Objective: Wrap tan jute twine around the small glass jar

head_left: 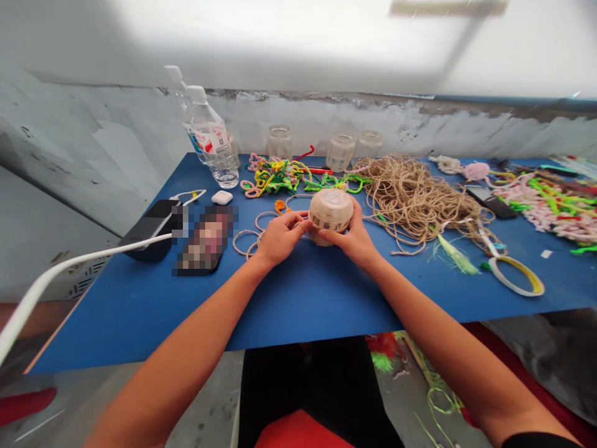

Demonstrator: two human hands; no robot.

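White cable [93,254] runs in from left edge over blue table [112,311] to black box [148,233]; phone [205,242] lies flat just right of box, screen blurred out; two bottles [218,146] stand behind, close together, white caps on; small white case [222,197] sits near foot of front bottle; thin twine loops [234,241] lie beside left hand, orange bit [279,206] just behind them; left hand [284,238] is at left side of jar, thumb and fingers drawn together, cannot tell if they pinch twine or just press the jar; colored stems [280,174] lie tangled behind, clear jar [280,140] standing past them; jar [331,213] is between the hands, over middle of table, glass end up, twine around part of its side, cannot tell if it touches table; two more jars [341,151] stand behind it; right hand [352,239] grasps jar from the right, thumb across front; big twine heap [415,196] spreads right of that; green tuft [457,254] lies in front of heap; tape roll [538,285] lies near table's front edge; fuzzy pile [555,211], pink and green, at far right
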